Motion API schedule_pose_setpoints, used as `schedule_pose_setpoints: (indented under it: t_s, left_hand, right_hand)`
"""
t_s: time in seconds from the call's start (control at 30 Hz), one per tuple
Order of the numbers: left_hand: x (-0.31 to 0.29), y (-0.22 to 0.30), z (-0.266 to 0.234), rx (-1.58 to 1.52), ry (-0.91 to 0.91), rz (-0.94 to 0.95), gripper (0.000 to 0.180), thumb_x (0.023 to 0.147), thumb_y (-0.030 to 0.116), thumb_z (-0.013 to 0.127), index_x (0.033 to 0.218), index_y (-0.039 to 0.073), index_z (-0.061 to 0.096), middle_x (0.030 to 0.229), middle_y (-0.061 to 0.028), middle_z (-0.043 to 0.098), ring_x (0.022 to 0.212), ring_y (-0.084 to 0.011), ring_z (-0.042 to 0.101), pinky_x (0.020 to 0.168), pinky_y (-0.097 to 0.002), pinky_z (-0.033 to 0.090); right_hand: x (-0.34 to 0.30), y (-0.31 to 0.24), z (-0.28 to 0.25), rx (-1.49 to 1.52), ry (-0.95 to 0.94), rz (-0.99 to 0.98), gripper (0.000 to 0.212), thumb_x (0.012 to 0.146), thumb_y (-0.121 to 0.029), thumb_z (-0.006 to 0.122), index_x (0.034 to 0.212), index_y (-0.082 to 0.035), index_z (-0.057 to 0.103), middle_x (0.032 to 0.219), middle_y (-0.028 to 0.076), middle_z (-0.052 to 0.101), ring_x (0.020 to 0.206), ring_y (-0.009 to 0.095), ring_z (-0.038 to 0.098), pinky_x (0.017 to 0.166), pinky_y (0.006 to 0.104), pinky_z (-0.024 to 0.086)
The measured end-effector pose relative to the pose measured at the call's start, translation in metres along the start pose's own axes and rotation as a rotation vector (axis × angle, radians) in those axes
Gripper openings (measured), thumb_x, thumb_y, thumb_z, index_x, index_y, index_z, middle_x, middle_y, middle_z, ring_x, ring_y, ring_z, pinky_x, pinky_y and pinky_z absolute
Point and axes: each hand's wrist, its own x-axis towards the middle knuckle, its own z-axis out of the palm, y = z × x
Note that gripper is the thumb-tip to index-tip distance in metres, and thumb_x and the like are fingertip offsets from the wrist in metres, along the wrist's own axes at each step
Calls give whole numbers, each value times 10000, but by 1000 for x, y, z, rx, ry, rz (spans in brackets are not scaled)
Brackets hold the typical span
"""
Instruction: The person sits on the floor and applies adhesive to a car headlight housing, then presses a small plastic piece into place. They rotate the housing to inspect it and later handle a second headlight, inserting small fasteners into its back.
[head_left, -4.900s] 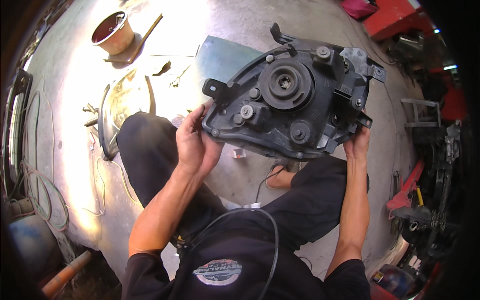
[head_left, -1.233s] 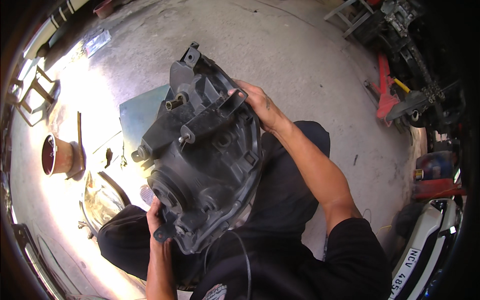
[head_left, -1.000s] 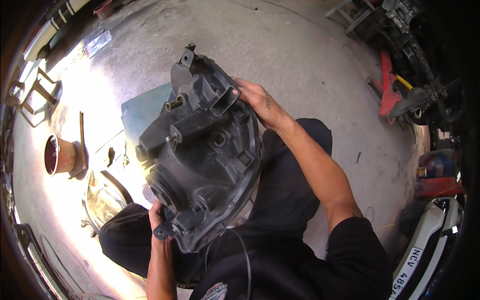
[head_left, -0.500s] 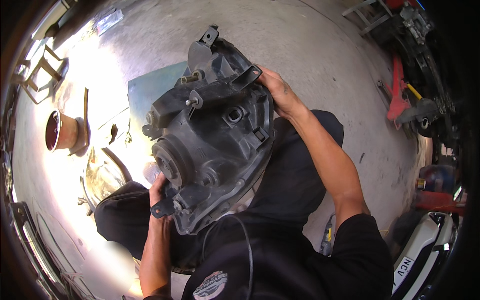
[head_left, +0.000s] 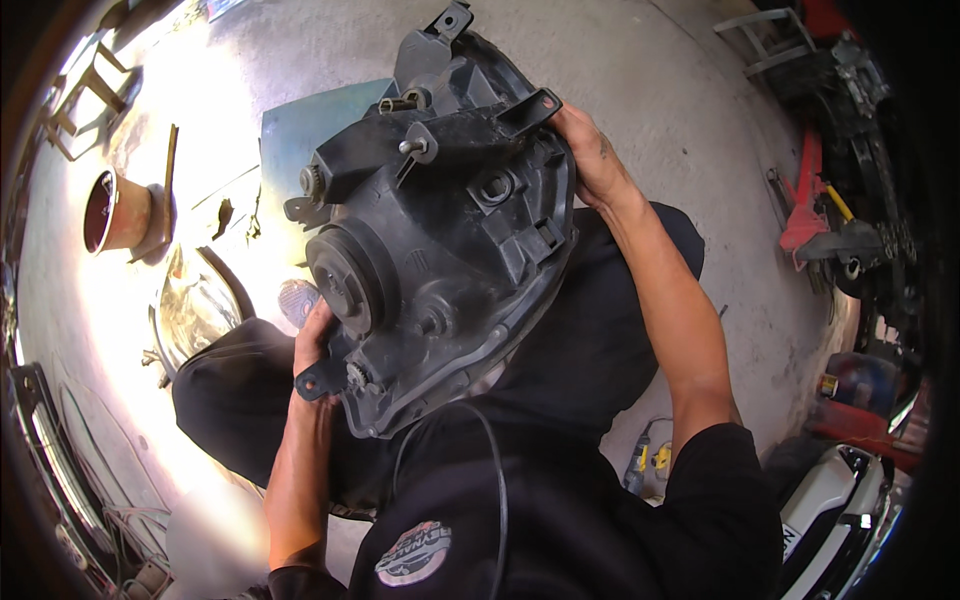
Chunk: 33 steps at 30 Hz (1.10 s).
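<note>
I hold the headlamp housing (head_left: 440,230) above my lap, its back with the round socket cap facing me, its long axis slanting from lower left up to upper right, the mounting tab end pointing away from me. My left hand (head_left: 315,345) grips the lower left edge beside the cap; my right hand (head_left: 590,160) clasps the upper right edge. Left of the housing, a red-lined can (head_left: 115,212) stands on the floor (head_left: 650,90); I cannot tell what is inside it. A clear lens (head_left: 195,310) lies below the can.
</note>
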Motion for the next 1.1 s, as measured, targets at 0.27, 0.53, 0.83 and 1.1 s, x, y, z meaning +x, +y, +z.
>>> schedule_pose_setpoints:
  t_s: [0.27, 0.53, 0.83, 1.1]
  left_hand:
    - [-9, 10, 23, 78, 34, 13, 504, 1044, 267, 576, 1463, -9, 533, 1355, -130, 665, 1203, -232, 668, 1044, -381, 538]
    - [-15, 12, 26, 30, 91, -14, 356, 1018, 265, 627, 1282, 28, 649, 1115, -83, 738, 960, -173, 720, 875, -323, 590]
    - [-14, 14, 25, -29, 86, -19, 388, 1000, 265, 658, 1294, 12, 627, 1116, -83, 716, 960, -163, 704, 830, -308, 593]
    - [-17, 21, 29, 10, 41, 43, 510, 978, 217, 653, 1418, -14, 542, 1203, -126, 691, 1027, -184, 705, 864, -321, 596]
  right_hand:
    - [0, 18, -6, 115, 60, 119, 469, 1070, -409, 542, 1316, -22, 642, 1244, 74, 688, 1131, 171, 636, 1003, 320, 502]
    - [-1, 35, -19, 141, 97, 217, 542, 1080, -434, 508, 1379, 11, 592, 1365, 154, 662, 1180, 259, 671, 1031, 400, 544]
    - [-7, 28, -8, 75, 123, 247, 561, 1089, -440, 463, 1393, 19, 565, 1360, 174, 644, 1220, 271, 640, 1057, 420, 521]
    - [-5, 28, -11, 83, 116, 306, 549, 1088, -421, 433, 1380, 24, 568, 1350, 179, 642, 1215, 278, 640, 1049, 425, 528]
